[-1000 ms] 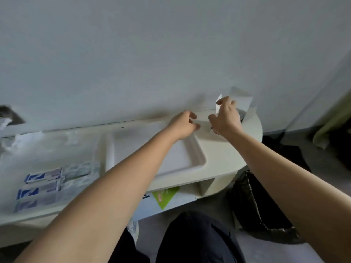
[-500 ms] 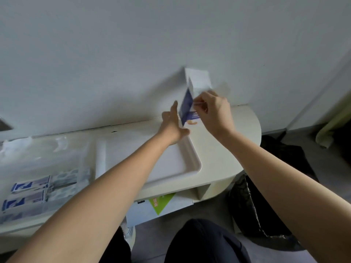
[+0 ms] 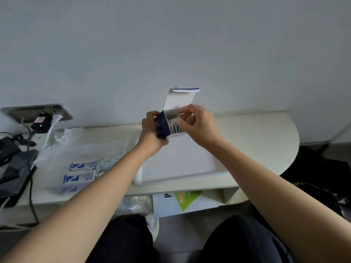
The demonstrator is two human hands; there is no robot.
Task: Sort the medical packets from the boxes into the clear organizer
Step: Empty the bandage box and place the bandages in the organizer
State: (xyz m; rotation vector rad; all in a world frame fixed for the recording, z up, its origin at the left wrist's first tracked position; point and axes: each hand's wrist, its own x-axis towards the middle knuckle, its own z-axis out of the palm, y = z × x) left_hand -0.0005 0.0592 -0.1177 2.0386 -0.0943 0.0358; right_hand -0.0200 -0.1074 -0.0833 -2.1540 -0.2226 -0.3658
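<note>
One small carton (image 3: 164, 124), lid up, clasped in left hand (image 3: 152, 133) at 12 o'clock above tray (image 3: 176, 164); right hand (image 3: 197, 123) fingertips pinching packets (image 3: 176, 128) inside: likely light, flimsy, best gripped by top edges.

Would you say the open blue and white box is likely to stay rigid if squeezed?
Probably not: the box looks like thin card, its lid flap bent upright. It seems light, since the left hand alone supports it. Packets inside may stiffen it somewhat.
</note>
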